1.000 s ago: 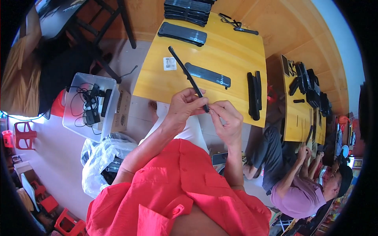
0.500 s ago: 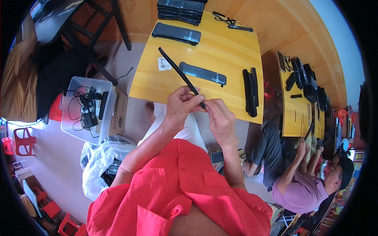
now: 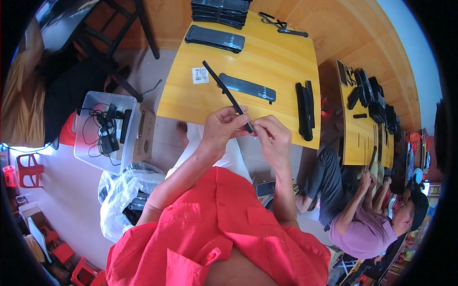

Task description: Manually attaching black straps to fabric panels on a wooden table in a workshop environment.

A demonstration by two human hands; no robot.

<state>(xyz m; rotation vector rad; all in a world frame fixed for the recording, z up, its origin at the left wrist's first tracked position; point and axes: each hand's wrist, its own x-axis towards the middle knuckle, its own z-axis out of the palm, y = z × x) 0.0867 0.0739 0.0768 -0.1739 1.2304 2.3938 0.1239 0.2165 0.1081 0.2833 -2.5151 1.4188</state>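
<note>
A long, narrow black strip (image 3: 222, 86) slants up and away over the table's near edge. My left hand (image 3: 220, 127) is closed around its lower part, thumb on top. My right hand (image 3: 273, 138) is closed in a pinch beside the strip's lower end; whether its fingertips hold the strip or some small piece is hidden. Beyond the strip a flat dark panel (image 3: 248, 88) with rounded ends lies on the table, partly crossed by the strip. A white label sheet (image 3: 200, 75) is to the left of it.
On the yellow table (image 3: 281, 62) are a small pile of panels (image 3: 214, 39), a tall bundled stack (image 3: 219, 13), black bars (image 3: 304, 110) and glasses (image 3: 273, 20). A clear bin of cables (image 3: 86, 143) stands left. A co-worker (image 3: 365, 231) sits right, at another table.
The strip has shifted slightly right and turned a little in my left hand. My right hand has moved slightly right, and more of the strip's lower end shows.
</note>
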